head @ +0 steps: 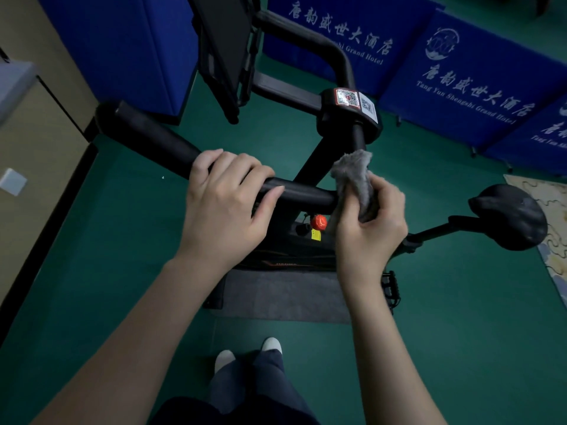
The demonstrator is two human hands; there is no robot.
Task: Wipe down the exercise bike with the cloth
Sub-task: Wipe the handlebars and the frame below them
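Grey cloth (352, 176): I am seeing it bunched up in my right hand (368, 228), pressing against the right end of the near handlebar (153, 139).
Right grip: fingers and thumb are curling tightly round the cloth, with its fluffy end sticking up above the knuckles.
Left grip: my left hand (224, 204) is wrapping over the same bar just left of the cloth, with the thumb lying along the near side.
Exercise bike (311, 167): it is standing right in front of me on a grey mat (282, 296). A red knob (319, 221) and yellow tag (316, 234) are showing below the bar, between my hands.
Saddle (512, 216): it is jutting out to the right, well apart from both hands.
Surroundings: blue panels (460, 87) with white lettering are lining the far side, and green floor (122, 240) is spreading underneath.
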